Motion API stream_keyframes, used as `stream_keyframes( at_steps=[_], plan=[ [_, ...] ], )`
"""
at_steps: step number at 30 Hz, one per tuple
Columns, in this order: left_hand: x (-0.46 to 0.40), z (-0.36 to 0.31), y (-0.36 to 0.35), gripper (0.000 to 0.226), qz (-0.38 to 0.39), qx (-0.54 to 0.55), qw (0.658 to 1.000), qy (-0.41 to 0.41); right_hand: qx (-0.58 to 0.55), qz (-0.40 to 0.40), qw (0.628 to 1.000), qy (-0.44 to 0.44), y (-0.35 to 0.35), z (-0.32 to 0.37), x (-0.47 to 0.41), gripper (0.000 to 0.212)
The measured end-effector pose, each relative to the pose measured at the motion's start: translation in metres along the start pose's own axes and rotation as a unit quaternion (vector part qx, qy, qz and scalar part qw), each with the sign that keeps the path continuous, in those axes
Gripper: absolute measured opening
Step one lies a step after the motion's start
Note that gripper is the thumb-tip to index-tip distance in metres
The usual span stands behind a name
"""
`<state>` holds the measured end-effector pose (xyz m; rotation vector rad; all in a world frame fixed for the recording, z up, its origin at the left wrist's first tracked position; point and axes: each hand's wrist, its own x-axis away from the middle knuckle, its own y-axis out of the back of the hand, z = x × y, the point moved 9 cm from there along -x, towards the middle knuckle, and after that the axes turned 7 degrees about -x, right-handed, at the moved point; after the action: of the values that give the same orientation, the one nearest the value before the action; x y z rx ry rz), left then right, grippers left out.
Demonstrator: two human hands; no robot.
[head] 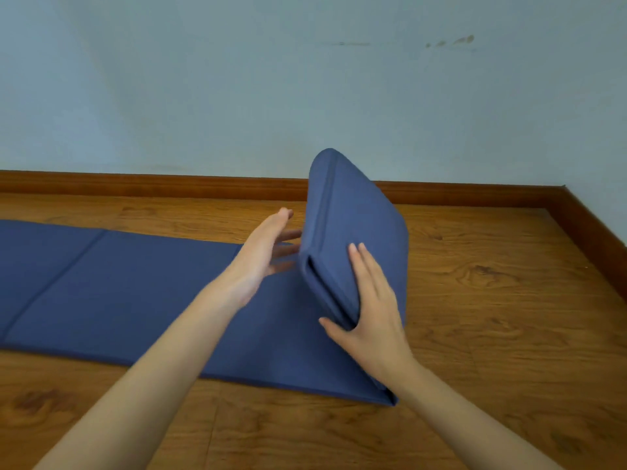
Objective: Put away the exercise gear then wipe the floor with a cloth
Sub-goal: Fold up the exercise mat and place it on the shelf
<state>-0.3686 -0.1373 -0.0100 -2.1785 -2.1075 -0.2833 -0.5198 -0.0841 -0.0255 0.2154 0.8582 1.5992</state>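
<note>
Head: padded blue mat, folded panels upright

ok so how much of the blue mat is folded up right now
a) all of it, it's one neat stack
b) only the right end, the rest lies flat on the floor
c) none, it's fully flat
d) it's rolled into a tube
b: the folded panels stand up at the right end between the left hand and the right hand, while the rest of the blue mat lies flat on the wooden floor.
</note>
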Motion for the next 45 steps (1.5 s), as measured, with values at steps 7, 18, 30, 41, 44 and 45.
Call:
stream_keyframes(
  at_steps=[7, 18, 30, 41, 44, 45],
  plan=[
    [-0.011, 0.017, 0.029, 0.088, 0.051, -0.123, 0.985, 0.113, 0.070, 0.174, 0.980, 0.063, -0.050, -0.003, 0.014, 0.109],
    [-0.001, 0.091, 0.093, 0.087, 0.090, 0.048, 0.991, 0.091, 0.158, 0.268, 0.950, 0.002, -0.061, -0.063, 0.047, 0.094],
    [-0.004, 0.192, 0.139, 0.038, -0.193, -0.462, 0.853, 0.148, 0.219, 0.381, 0.895, -0.072, -0.090, -0.103, 0.064, 0.086],
    [0.008, 0.212, 0.141, 0.042, -0.234, -0.518, 0.813, 0.124, 0.228, 0.390, 0.891, -0.052, -0.125, -0.114, 0.060, 0.085],
    [-0.003, 0.222, 0.123, 0.056, -0.159, -0.567, 0.806, 0.062, 0.219, 0.388, 0.892, -0.068, -0.134, -0.123, 0.061, 0.087],
    [-0.005, 0.221, 0.120, 0.060, -0.166, -0.572, 0.803, 0.027, 0.230, 0.375, 0.896, -0.064, -0.136, -0.125, 0.060, 0.089]
  ],
)
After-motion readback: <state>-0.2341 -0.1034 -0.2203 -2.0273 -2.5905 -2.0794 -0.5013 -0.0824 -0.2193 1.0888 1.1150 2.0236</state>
